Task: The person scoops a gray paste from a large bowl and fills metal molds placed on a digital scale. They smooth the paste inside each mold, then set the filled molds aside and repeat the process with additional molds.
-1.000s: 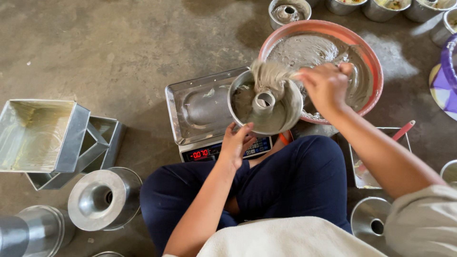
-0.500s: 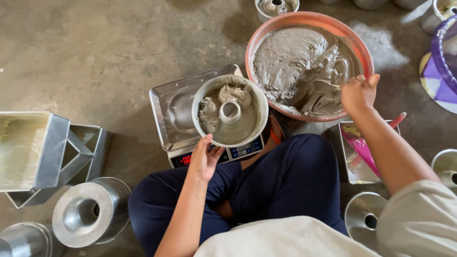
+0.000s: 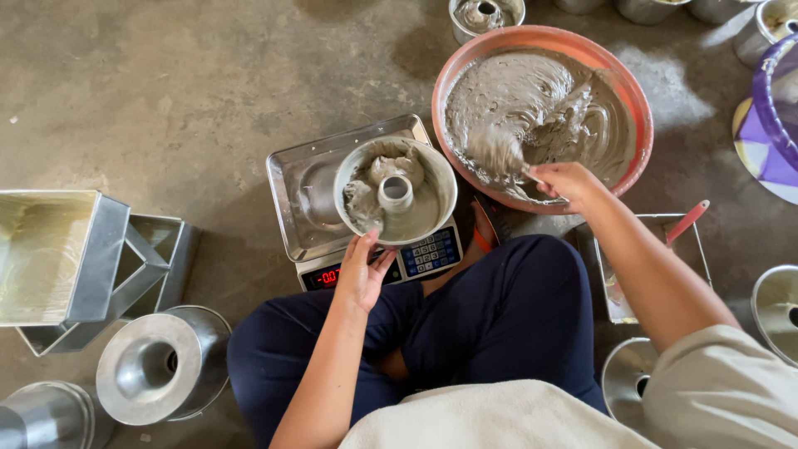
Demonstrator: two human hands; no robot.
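Observation:
A round metal tube pan (image 3: pixel 396 191), partly filled with grey batter, stands on the steel tray of a digital scale (image 3: pixel 309 189). My left hand (image 3: pixel 362 273) rests at the pan's near rim, over the scale's display. My right hand (image 3: pixel 565 181) holds a spoon (image 3: pixel 503 158) loaded with batter at the near edge of a large orange bowl (image 3: pixel 544 41) full of grey batter. The spoon's handle is mostly hidden in my fist.
Empty square tins (image 3: pixel 58 254) are stacked at the left, and empty tube pans (image 3: pixel 162 363) lie at the lower left. More metal pans (image 3: pixel 487 14) stand beyond the bowl and at the right. A rectangular tin with a pink-handled tool (image 3: pixel 686 223) lies by my right arm.
My right hand dropped batter into the pan on the scale, went back to the orange bowl and now lifts a fresh spoonful. My left hand stayed at the pan.

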